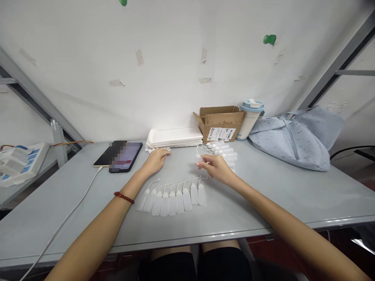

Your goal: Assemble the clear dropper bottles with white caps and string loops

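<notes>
My left hand (155, 160) rests on the grey table in front of a stack of white trays, its loosely bent fingers apart beside some small white caps (149, 150). My right hand (216, 168) pinches a small translucent squeeze bottle (199, 157) between thumb and fingers, its thin tip pointing up. Nearer my body, a row of similar squeeze bottles (172, 203) lies flat, their thin bent tubes pointing away from me. Several more bottles (230, 156) lie just beyond and to the right of my right hand, which partly covers them.
At the back stand the white trays (175, 136), an opened cardboard box (224, 121) and a blue-lidded cup (249, 120). A light blue cloth bag (290, 142) slumps on the right. Two phones (125, 158) lie left, one on a white cable (73, 208). A power strip (25, 164) sits farther left.
</notes>
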A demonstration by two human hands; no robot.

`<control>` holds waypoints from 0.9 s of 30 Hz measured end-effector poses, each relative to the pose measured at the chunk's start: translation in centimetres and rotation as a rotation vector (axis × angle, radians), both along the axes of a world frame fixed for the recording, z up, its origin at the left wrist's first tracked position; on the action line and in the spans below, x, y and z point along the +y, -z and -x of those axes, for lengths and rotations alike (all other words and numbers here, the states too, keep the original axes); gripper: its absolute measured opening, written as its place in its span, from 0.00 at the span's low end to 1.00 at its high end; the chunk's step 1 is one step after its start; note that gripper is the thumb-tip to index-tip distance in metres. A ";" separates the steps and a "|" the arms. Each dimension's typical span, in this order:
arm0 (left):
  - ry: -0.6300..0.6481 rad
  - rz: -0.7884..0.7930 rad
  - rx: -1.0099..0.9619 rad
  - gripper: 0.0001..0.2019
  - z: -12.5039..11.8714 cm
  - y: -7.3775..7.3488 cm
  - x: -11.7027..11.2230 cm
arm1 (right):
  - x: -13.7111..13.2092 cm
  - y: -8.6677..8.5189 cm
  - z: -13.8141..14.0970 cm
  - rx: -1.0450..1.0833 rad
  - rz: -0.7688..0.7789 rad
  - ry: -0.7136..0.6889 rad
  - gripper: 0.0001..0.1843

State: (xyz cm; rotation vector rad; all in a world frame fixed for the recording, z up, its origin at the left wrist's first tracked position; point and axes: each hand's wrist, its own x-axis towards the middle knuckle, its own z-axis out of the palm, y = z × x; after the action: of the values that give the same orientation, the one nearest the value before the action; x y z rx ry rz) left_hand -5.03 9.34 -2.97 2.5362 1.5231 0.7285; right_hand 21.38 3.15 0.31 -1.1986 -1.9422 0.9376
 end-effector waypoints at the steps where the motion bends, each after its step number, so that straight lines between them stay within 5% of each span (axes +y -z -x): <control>1: -0.012 0.005 -0.007 0.16 0.1 0.0 0.0 | 0.0 0.0 0.0 0.002 -0.003 -0.008 0.17; 14: -0.049 0.187 -0.091 0.14 -0.2 -1.2 -1.3 | -0.6 -0.7 0.2 -0.088 -0.097 -0.034 0.09; 23: 0.014 0.553 -0.643 0.14 -3.6 -4.8 -4.8 | -0.4 0.3 0.3 -0.132 -0.287 -0.010 0.09; 27: 0.076 0.650 -0.766 0.15 -4.2 -5.0 -5.6 | -0.5 0.5 0.4 -0.154 -0.348 -0.021 0.09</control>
State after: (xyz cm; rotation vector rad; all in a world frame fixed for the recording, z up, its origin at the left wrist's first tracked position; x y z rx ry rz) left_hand -0.78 3.78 2.06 1.5623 1.1260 0.8662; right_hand 20.96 2.69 -0.16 -1.0721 -2.1353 0.4988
